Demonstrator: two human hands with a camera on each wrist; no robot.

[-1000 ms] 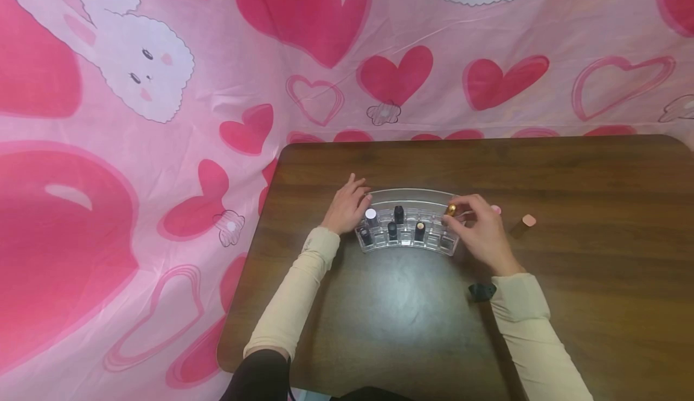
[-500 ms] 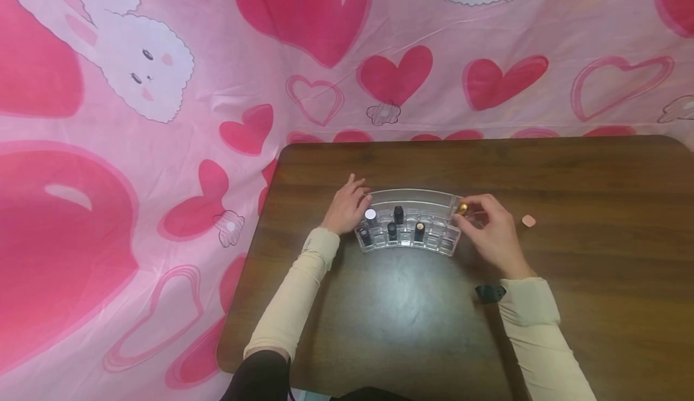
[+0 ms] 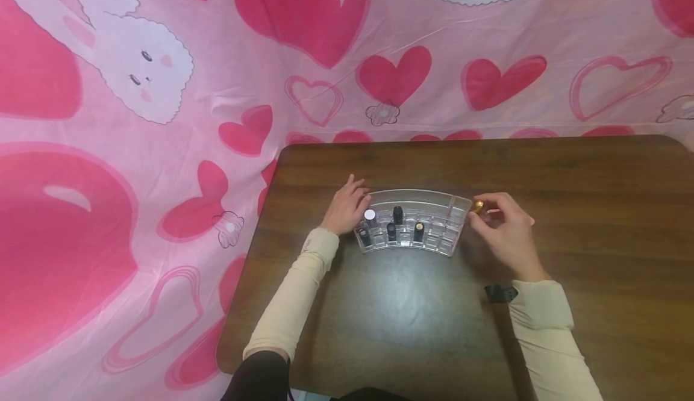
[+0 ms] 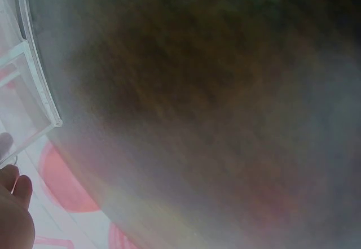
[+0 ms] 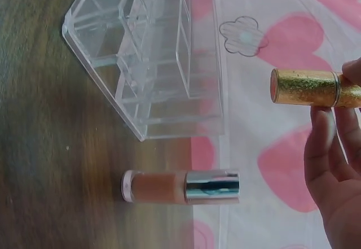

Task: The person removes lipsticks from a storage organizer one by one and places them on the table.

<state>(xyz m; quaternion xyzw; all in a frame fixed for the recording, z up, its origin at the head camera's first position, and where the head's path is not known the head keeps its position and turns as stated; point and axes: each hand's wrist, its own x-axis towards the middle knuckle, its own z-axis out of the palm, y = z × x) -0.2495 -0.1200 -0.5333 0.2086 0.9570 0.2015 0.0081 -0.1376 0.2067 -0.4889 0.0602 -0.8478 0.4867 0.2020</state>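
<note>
My right hand (image 3: pixel 509 232) pinches a gold lipstick tube (image 3: pixel 478 206) between thumb and fingers, just past the right end of a clear curved lipstick organizer (image 3: pixel 413 195). In the right wrist view the gold tube (image 5: pixel 307 88) is held well apart from the organizer (image 5: pixel 180 113). My left hand (image 3: pixel 345 208) rests on the organizer's left end, fingers extended. Inside the organizer's compartments stand a white-topped tube (image 3: pixel 370 216) and several dark tubes, among them one with a gold-coloured top (image 3: pixel 419 230).
A tube with a silver cap and a brownish-pink body (image 5: pixel 161 187) stands on the table beside the organizer; the head view mostly hides it behind the right hand. The brown wooden table (image 3: pixel 401 317) meets a pink heart-patterned cloth (image 3: pixel 320 34) at the back and left.
My right hand has moved right with the gold lipstick tube, from over the organizer's right end to beyond it. The left hand and the organizer have stayed put.
</note>
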